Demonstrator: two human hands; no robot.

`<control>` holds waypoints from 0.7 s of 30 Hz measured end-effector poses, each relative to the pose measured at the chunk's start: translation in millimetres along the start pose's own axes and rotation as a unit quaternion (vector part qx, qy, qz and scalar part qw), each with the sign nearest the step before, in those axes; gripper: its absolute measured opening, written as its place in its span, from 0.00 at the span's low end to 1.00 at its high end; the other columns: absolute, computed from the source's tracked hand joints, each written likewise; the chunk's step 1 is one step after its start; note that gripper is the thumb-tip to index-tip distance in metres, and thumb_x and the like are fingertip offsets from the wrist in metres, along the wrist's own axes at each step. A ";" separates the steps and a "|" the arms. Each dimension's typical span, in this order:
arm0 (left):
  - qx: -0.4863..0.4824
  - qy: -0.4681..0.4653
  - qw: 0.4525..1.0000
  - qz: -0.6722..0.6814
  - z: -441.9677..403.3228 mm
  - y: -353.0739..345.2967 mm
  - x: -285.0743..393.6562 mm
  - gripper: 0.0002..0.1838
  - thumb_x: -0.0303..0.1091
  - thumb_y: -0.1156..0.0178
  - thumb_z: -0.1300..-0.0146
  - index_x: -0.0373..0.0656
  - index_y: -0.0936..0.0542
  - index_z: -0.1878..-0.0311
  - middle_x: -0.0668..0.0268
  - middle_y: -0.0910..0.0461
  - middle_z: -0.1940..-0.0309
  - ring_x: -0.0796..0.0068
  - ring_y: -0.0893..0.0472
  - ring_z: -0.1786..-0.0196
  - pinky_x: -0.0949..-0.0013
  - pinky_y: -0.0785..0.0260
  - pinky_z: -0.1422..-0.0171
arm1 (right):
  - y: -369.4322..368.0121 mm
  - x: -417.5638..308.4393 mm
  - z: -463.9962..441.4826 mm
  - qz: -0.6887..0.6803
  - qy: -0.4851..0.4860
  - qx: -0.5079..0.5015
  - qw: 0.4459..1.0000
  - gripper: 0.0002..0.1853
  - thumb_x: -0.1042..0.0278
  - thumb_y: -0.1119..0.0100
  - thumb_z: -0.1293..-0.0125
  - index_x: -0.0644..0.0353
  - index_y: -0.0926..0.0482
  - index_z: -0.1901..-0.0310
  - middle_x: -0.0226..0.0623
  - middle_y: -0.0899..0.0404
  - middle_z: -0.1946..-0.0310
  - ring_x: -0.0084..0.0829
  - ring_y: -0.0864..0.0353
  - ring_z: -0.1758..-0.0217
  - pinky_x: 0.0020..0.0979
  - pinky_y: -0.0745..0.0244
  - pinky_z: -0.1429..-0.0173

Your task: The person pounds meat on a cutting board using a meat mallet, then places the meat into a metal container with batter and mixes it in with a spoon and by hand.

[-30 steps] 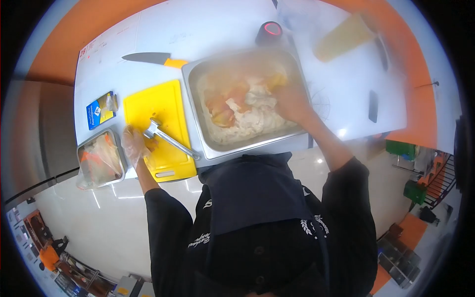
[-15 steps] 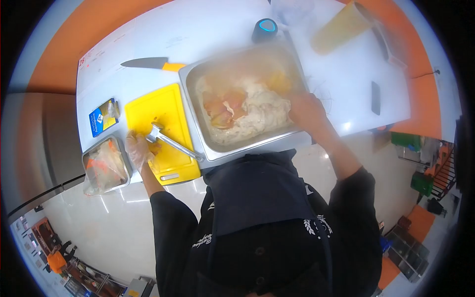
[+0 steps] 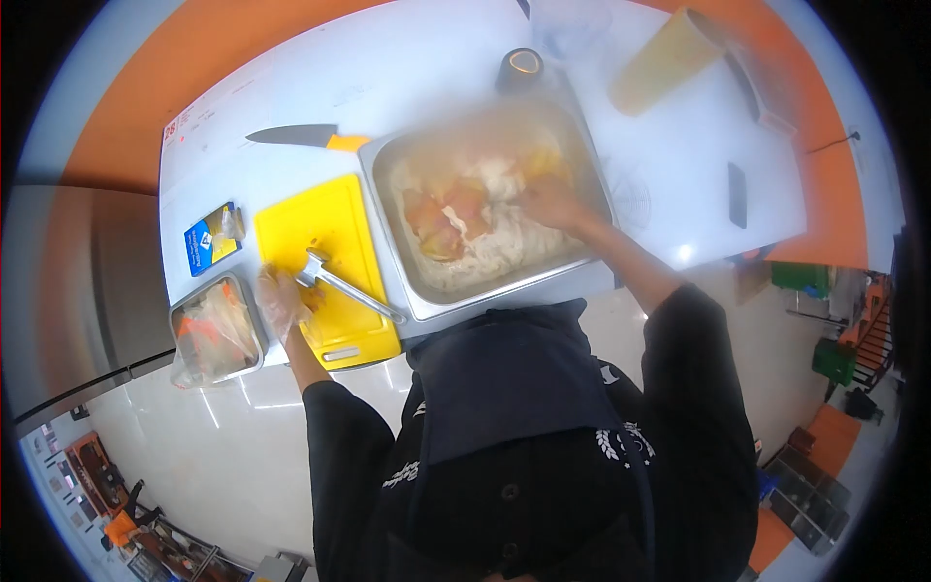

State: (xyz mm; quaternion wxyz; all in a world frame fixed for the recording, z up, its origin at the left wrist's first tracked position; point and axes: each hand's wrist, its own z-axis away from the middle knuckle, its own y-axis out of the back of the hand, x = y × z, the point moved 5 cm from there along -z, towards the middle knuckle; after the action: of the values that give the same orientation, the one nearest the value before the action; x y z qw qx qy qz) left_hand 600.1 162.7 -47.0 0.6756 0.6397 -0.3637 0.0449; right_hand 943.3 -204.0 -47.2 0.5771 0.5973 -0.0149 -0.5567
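Observation:
A steel pan (image 3: 419, 296) holds whitish flour (image 3: 514, 247) and pieces of raw-looking meat (image 3: 456, 215), probably chicken. My right hand (image 3: 551, 204), bare, reaches into the pan's right half. Its fingers are curled down into the flour, and what they grip is hidden. In a clear plastic glove, my left hand (image 3: 281, 303) rests at the left edge of the yellow cutting board (image 3: 347, 228), thumb apart from the fingers. Beside it, a metal meat mallet (image 3: 351, 287) lies slantwise across the board, its head close to my thumb.
A knife (image 3: 296, 135) with a yellow handle lies behind the board. At left are a blue box (image 3: 211, 241) and a small steel tray (image 3: 257, 354) holding a plastic bag (image 3: 208, 335). Behind the pan stands a dark round device (image 3: 521, 68); a yellowish container (image 3: 669, 60) is farther right.
My right hand has moved left and deeper into the pan, away from its right rim. The whole view has shifted slightly; my left hand stays by the board. The device's ring light turned from blue to orange.

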 end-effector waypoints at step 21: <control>-0.038 0.110 0.986 0.116 13.5 12.2 26.8 0.16 0.28 0.51 0.31 0.37 0.26 0.43 0.55 0.18 0.56 0.62 0.16 0.65 0.66 0.23 0.70 | 71.1 -31.8 70.6 -0.111 -0.069 0.064 0.989 0.10 0.73 0.46 0.38 0.71 0.20 0.61 0.48 0.21 0.74 0.38 0.22 0.69 0.39 0.30 0.61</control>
State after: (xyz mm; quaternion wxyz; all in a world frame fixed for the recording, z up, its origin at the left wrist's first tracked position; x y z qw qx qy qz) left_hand 607.4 141.9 -23.2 0.7256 0.5582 -0.3603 0.1792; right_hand 927.5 -254.2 43.9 0.4697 0.5913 -0.0244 -0.6551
